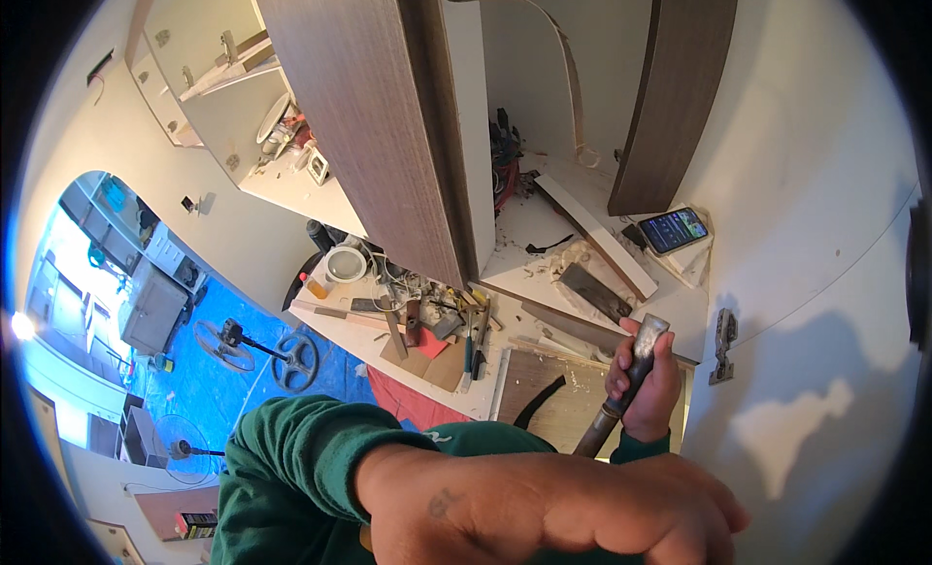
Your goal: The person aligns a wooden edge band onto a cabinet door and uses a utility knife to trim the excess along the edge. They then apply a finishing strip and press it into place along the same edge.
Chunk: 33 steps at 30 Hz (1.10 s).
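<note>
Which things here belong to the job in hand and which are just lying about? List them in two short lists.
In hand:
- right hand, gripping the chisel
- left hand, close to the camera; what it holds cannot be told

Lying about:
- lit phone
- loose hand tools on the worktop
- white cup
- metal hinge
- fans on the blue floor

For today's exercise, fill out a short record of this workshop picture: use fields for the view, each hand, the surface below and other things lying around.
view: head camera looking down from high up
right hand: closed around the head of a hammer, handle pointing down
left hand: close to the camera, fingers spread, holding nothing that shows
sleeves: green
surface: white worktop strewn with wood shavings
on the worktop: phone with lit screen, wooden strips, hand tools
wall: metal hinge
floor: blue sheet, two fans
</note>
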Motion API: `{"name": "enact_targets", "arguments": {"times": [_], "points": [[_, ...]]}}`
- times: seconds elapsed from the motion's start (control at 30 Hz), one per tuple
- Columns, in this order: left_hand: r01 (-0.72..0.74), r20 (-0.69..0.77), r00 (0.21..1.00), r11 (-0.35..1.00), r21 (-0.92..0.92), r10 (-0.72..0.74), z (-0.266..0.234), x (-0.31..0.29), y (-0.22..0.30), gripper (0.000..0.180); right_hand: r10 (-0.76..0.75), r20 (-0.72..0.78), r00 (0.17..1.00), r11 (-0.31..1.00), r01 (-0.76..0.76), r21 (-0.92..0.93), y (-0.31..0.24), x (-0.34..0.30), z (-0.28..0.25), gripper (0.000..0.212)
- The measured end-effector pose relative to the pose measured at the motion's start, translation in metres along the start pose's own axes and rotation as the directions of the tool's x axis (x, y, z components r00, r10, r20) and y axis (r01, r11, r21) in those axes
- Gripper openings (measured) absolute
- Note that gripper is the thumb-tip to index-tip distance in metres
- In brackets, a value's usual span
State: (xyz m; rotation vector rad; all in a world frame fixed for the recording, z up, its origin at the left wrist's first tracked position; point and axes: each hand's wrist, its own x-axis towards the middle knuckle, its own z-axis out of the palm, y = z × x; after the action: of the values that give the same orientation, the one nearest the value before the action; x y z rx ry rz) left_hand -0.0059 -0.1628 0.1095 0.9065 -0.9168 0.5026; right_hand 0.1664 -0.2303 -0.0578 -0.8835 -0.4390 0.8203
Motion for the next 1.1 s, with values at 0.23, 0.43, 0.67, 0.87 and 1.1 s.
{"name": "enact_targets", "arguments": {"times": [0.23,0.43,0.67,0.87,1.1], "points": [[-0.004,0.018,1.0,0.999,-0.042,0.005,0.001,0.001,-0.002,0.032,0.032,0.01,0.999,0.999,-0.032,-0.022,-0.001,-0.004,-0.001,0.077],[0.085,0.103,0.991,0.996,-0.016,-0.083,-0.008,0.005,0.013,0.031,0.049,0.018,0.999,0.999,-0.048,-0.021,0.0,-0.004,-0.003,0.077],[0.153,0.139,0.979,0.988,-0.004,-0.151,-0.007,0.008,0.017,0.03,0.048,0.015,0.999,0.998,-0.047,-0.042,-0.001,-0.005,-0.003,0.077],[0.216,0.121,0.964,0.962,0.168,-0.237,-0.02,0.01,0.037,0.03,0.055,-0.011,0.998,0.998,-0.055,-0.017,-0.001,-0.005,-0.006,0.077],[-0.171,-0.039,0.957,-0.67,0.722,-0.286,-0.114,0.004,0.11,0.014,0.063,0.001,0.998,0.998,-0.063,-0.031,-0.004,-0.005,-0.001,0.075]]}}
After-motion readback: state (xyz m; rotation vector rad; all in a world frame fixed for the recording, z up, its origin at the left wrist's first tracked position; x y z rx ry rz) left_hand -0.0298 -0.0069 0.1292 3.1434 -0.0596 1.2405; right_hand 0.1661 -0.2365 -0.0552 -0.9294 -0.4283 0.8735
